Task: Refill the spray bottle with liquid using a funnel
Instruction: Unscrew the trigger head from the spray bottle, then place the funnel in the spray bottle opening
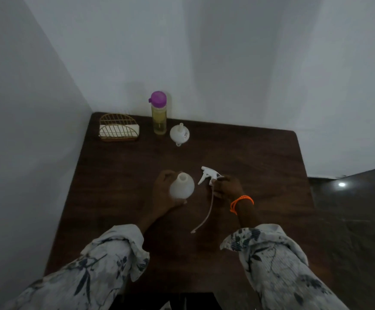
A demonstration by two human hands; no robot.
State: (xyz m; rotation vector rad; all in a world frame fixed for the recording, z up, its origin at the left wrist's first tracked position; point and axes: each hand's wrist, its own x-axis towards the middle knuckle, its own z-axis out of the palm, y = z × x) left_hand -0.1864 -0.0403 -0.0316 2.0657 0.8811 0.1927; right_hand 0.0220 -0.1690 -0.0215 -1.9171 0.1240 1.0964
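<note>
The white spray bottle (pixel 182 187) stands upright near the middle of the dark wooden table (pixel 260 157), its neck uncovered. My left hand (pixel 163 193) grips its body from the left. My right hand (pixel 226 186) holds the white trigger spray head (pixel 207 175) just right of the bottle; its long dip tube (pixel 205 217) trails down toward me. A white funnel (pixel 179 133) lies upside down at the back of the table. Beside it stands a clear bottle of yellowish liquid (pixel 159 117) with a purple cap.
A gold wire napkin holder (pixel 118 130) with white napkins sits at the table's back left corner. White walls close in the back and left sides. Dark floor shows to the right of the table.
</note>
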